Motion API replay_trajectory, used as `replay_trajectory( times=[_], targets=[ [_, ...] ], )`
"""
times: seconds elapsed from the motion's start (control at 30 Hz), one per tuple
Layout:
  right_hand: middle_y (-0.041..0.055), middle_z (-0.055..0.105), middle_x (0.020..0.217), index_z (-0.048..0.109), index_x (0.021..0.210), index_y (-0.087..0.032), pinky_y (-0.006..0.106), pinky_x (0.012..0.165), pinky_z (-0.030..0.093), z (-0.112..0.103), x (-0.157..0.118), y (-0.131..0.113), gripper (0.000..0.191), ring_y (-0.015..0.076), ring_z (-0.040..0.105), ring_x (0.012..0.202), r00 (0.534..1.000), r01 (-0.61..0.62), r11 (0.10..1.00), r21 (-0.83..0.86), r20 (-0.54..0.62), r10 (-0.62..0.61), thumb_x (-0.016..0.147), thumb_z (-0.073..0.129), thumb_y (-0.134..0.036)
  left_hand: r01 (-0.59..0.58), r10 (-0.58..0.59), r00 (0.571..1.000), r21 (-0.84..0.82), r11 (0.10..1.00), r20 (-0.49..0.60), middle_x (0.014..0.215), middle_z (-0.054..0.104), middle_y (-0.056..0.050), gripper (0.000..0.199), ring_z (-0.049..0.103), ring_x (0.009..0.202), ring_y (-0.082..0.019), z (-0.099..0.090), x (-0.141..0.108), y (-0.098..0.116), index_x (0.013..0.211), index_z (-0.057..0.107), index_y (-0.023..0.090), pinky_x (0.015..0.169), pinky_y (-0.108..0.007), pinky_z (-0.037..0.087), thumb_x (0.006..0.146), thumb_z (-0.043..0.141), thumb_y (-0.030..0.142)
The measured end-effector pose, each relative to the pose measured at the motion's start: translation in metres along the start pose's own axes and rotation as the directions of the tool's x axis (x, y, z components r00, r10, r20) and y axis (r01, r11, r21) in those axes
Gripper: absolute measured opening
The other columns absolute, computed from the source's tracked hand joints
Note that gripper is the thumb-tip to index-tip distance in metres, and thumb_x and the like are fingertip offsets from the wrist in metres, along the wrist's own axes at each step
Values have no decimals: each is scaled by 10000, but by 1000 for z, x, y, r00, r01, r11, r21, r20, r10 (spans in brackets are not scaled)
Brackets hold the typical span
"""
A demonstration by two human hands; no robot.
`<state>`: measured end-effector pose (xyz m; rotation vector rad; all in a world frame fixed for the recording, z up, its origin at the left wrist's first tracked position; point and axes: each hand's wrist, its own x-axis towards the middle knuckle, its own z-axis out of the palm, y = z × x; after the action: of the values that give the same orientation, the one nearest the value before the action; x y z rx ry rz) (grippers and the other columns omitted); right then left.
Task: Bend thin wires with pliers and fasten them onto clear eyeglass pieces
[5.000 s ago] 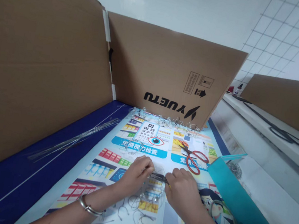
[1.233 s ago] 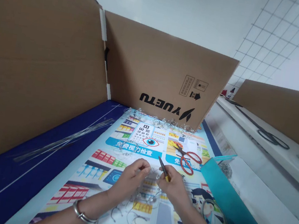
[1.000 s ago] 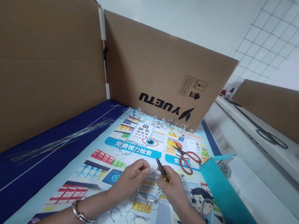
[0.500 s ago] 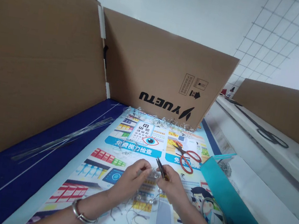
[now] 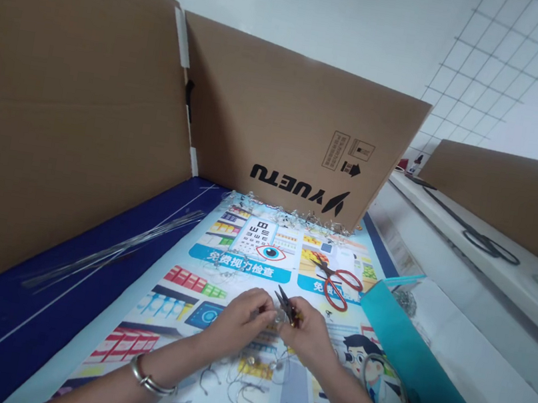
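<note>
My left hand is closed, thumb against the fingers, pinching thin wire that carries clear beads. The beaded wire hangs below and between my hands. In my right hand are small dark-jawed pliers, their jaws slightly parted and pointing up and to the left, close to my left fingertips. Most of the handles is hidden in the palm. Short curled wire pieces lie on the printed sheet just below my hands. Farther back, scissors with red handles rest with their blades apart.
Clear beaded wire pieces line the foot of a cardboard panel. Straight wires lie on the blue surface at left. A teal box and a clear round-rimmed container stand at right.
The pliers' jaws have parted and turned more to the left. The beaded wire has shifted between my hands, while both hands stay in nearly the same place.
</note>
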<state>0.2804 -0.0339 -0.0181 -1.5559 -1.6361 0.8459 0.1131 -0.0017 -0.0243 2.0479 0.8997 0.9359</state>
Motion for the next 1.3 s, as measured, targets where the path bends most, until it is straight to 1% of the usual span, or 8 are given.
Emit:
replay_trajectory(
  times=[0.17, 0.37, 0.57, 0.77, 0.93, 1.1, 1.17, 1.3],
  targets=[
    [-33, 561, 673, 574, 805, -210, 207, 555, 358, 1, -2, -4, 190, 120, 467, 614, 998, 18, 999, -42, -57, -20, 620, 536, -183, -104, 100, 994, 111, 988, 41, 711, 550, -11, 175, 485, 742, -164, -1, 1, -2, 729, 558, 188, 719, -297, 372, 851, 440, 228],
    [-33, 559, 657, 564, 823, -191, 200, 530, 359, 3, 0, 0, 218, 112, 470, 587, 996, -6, 1000, 3, -87, 6, 608, 531, -169, -184, 184, 983, 59, 981, 1, 742, 556, -23, 206, 485, 781, -169, -4, 1, 1, 709, 579, 187, 749, -307, 371, 861, 455, 248],
    [-39, 544, 654, 560, 804, -181, 201, 537, 365, 4, 0, -1, 203, 107, 467, 586, 999, -2, 999, 33, -53, 3, 603, 538, -170, -159, 159, 987, -1, 987, -26, 707, 568, -12, 195, 489, 768, -164, -2, 1, 3, 730, 590, 194, 744, -300, 377, 869, 460, 240],
    [-36, 541, 642, 561, 812, -185, 204, 542, 374, 7, -2, -5, 201, 111, 465, 588, 996, 4, 1000, 14, -93, -3, 612, 540, -192, -137, 142, 989, 97, 986, -47, 726, 557, -18, 184, 490, 762, -167, 4, 0, 0, 719, 546, 186, 724, -300, 380, 869, 447, 226],
    [-38, 538, 632, 558, 871, -197, 203, 519, 368, 9, -3, -5, 263, 109, 464, 566, 994, -12, 999, 30, -105, 16, 609, 556, -194, -227, 218, 974, 202, 953, 68, 777, 594, -35, 154, 506, 785, -179, -1, 2, -7, 782, 574, 190, 763, -325, 366, 866, 458, 245],
    [-39, 542, 635, 550, 885, -202, 199, 515, 369, 11, -4, -3, 280, 108, 477, 568, 997, -11, 998, 68, -73, 16, 607, 545, -173, -344, 300, 935, 280, 896, 187, 817, 619, -45, 153, 525, 810, -185, -8, 2, -8, 881, 586, 199, 796, -336, 354, 863, 434, 193],
    [-33, 555, 660, 543, 889, -199, 199, 526, 375, 11, -4, -2, 283, 112, 490, 587, 999, -1, 996, 94, -49, 6, 608, 539, -163, -356, 304, 930, 298, 886, 207, 819, 617, -47, 165, 529, 813, -186, -8, 2, -8, 883, 579, 197, 790, -333, 356, 857, 419, 165],
    [-35, 555, 683, 530, 900, -199, 194, 537, 372, 7, -3, -1, 297, 109, 492, 603, 999, 25, 992, 121, 23, -28, 609, 525, -139, -322, 268, 942, 318, 892, 203, 805, 598, -47, 143, 522, 788, -188, -8, 1, -10, 863, 548, 188, 753, -324, 364, 843, 414, 141]
  ],
)
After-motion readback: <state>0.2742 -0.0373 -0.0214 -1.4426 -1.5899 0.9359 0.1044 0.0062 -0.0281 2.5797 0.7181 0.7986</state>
